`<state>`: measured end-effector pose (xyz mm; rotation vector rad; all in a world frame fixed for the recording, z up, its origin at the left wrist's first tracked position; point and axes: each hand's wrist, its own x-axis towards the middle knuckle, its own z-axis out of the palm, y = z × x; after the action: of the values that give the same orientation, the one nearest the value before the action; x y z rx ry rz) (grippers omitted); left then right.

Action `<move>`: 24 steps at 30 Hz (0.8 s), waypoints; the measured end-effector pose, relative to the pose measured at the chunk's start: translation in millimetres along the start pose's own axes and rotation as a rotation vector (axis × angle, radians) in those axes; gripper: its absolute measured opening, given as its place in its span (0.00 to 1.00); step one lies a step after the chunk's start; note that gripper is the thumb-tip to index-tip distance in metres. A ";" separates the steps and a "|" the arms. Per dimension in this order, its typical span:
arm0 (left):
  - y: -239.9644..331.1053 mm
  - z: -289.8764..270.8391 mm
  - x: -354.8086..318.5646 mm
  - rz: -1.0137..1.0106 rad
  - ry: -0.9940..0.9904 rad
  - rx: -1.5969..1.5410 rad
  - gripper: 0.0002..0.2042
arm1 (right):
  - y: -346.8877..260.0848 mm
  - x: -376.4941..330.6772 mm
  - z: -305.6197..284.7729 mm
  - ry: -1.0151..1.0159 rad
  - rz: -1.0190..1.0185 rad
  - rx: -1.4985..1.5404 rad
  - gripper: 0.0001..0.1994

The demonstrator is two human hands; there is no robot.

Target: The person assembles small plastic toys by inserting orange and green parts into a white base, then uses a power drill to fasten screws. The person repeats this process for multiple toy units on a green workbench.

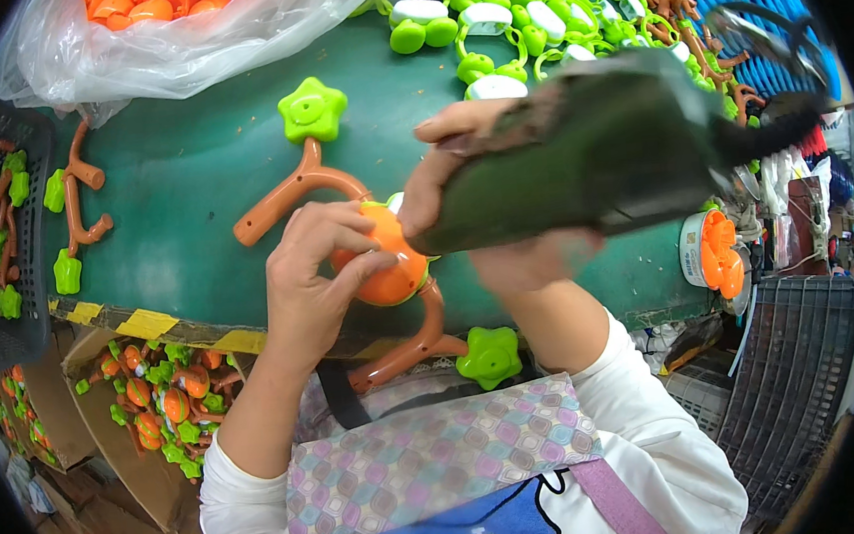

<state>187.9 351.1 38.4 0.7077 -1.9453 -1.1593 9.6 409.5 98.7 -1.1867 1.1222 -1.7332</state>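
Observation:
My left hand (309,271) pinches a round orange plastic cap (398,277), fingers on its top and thumb on its near side. The cap sits on a green-rimmed middle piece between two brown plastic branches. One branch (277,207) reaches up to a green star (314,110); the other (418,343) comes toward me over the table edge, beside another green star (489,357). My right hand (453,154) is wrapped round a dark green, blurred power screwdriver (580,170) with a black cord. Its front end lies against the cap's right side; the tip is hidden.
A plastic bag (120,65) of orange caps is at far left. Green-and-white ring parts (488,21) pile up at the back. Left are a loose branch (75,194), a dark crate (33,228) and a carton (131,451) of toys. A white tub (695,251) with orange parts stands right.

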 end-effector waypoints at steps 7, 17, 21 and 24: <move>2.0 -17.8 16.1 0.263 -0.067 0.219 0.09 | -7.5 15.8 -3.2 -0.180 -0.502 0.363 0.61; -14.7 -5.0 -16.5 0.281 0.096 0.301 0.34 | -33.6 1.4 24.0 -0.183 -0.115 0.042 0.61; -29.6 26.5 -31.9 -0.073 -0.032 -0.061 0.54 | -22.9 -0.5 30.1 -0.234 0.040 -0.005 0.59; -30.1 29.2 -33.0 -0.016 -0.092 0.079 0.51 | 4.1 1.2 31.4 -0.303 0.055 0.098 0.58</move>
<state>185.1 377.1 -8.1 0.7243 -2.0756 -1.1478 39.5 399.2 101.1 -1.2931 0.8698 -1.4889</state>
